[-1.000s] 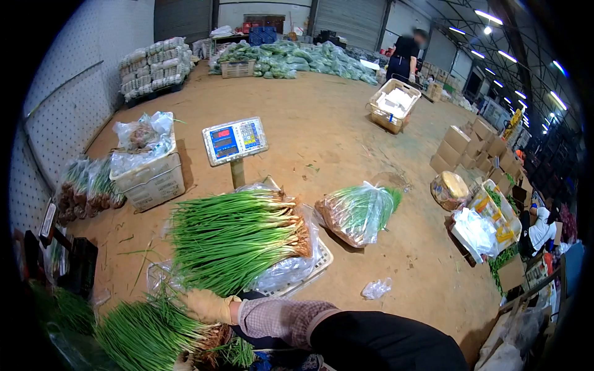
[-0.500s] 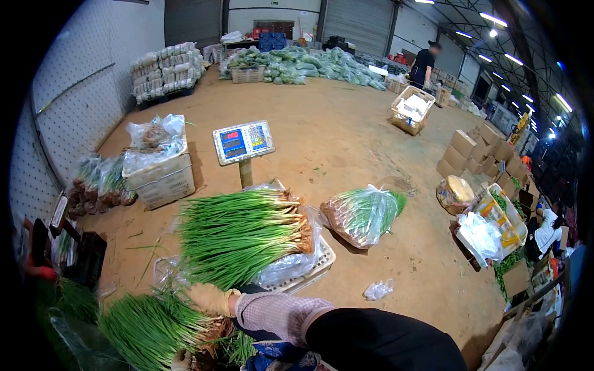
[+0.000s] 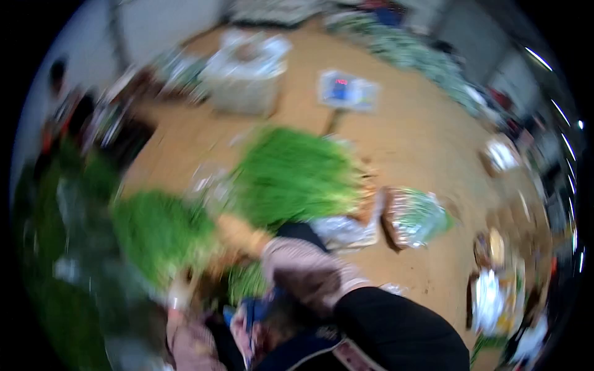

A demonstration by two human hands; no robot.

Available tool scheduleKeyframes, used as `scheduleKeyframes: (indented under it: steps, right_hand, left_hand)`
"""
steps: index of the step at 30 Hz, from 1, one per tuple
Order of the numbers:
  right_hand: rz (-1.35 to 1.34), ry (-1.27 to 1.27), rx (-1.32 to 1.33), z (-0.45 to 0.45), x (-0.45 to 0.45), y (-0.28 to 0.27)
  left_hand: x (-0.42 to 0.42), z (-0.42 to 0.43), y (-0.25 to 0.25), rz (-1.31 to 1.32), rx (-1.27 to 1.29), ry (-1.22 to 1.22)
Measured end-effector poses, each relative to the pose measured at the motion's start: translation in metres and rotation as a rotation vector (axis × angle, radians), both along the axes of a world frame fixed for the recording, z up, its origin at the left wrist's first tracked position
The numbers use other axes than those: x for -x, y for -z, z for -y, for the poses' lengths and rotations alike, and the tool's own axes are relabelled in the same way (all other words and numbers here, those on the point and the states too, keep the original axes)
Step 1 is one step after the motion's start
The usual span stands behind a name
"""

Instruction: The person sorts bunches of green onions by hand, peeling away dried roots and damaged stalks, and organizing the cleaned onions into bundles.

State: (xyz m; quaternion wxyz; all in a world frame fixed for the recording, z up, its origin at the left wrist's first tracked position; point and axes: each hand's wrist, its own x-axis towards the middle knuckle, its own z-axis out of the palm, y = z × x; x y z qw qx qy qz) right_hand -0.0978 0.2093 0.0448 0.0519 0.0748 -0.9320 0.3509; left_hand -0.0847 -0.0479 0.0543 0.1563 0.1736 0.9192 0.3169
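Note:
Motion blurs the whole head view. A bunch of spring onions (image 3: 158,232) lies at lower left, its green tops toward the upper left and its brown roots toward me. My left hand (image 3: 179,290), in a pale glove, grips it at the lower edge near the stems. My right hand (image 3: 240,236), in a tan glove, closes on the bunch's right side by the roots; its fingertips are smeared. Just beyond, a larger pile of spring onions (image 3: 291,176) rests on plastic sheeting (image 3: 346,232) over the scale, with the display (image 3: 348,91) lit behind.
A bagged bundle of spring onions (image 3: 417,216) sits right of the scale. Behind stands a white crate (image 3: 244,89) with plastic bags. More greens in plastic (image 3: 74,247) fill the left side. Boxes and a yellow-white crate (image 3: 513,290) are at right. Blurred figures show at the left edge.
My view has swung left and down, so the scale and pile appear further right. Both hands are still at the bunch, and my left hand and sleeve now show more.

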Motion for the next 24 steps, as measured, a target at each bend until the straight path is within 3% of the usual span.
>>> scheduleKeyframes:
  steps: [2,3,6,8,9,10,12,14,17,19,21,24]
  right_hand:
    - [0.095,-0.126,0.133,0.021,-0.022,-0.001]
    - [0.25,-0.193,0.014,0.028,-0.032,0.006]
    - [0.493,-0.341,0.163,0.017,-0.068,0.103]
    - [0.592,-0.028,-0.119,0.012,-0.082,0.125]
    - [0.572,0.069,0.088,0.004,-0.081,0.129]
    - [0.45,0.111,0.184,-0.006,-0.073,0.158]
    - [0.335,0.155,0.28,-0.006,-0.044,0.16]
    - [0.265,0.412,0.066,0.0,-0.013,0.139]
    - [0.337,0.319,0.051,-0.011,0.01,0.168]
    - [0.458,0.296,0.056,-0.012,0.024,0.168]
    - [0.63,0.273,-0.048,-0.01,0.032,0.168]
    - [0.755,0.211,-0.021,-0.012,0.045,0.181]
  left_hand:
    - [-0.005,0.002,-0.003,-0.006,-0.003,0.003]
    - [-0.002,0.004,-0.007,0.109,0.051,-0.001]
    - [0.002,0.014,0.004,0.009,0.059,0.018]
    - [0.001,0.019,0.008,0.0,0.1,0.015]
    - [0.001,0.015,-0.002,0.06,0.204,-0.005]
    - [0.002,0.014,-0.005,0.092,0.203,0.003]
    - [0.005,0.01,-0.005,0.132,0.202,0.011]
    - [0.006,0.007,-0.001,0.047,0.18,0.103]
    - [0.003,-0.008,-0.01,-0.022,0.263,0.167]
    - [0.001,-0.011,0.006,-0.104,0.181,0.216]
    - [0.008,-0.024,-0.018,0.104,0.325,0.247]
    - [0.007,-0.024,0.007,0.021,0.201,0.239]
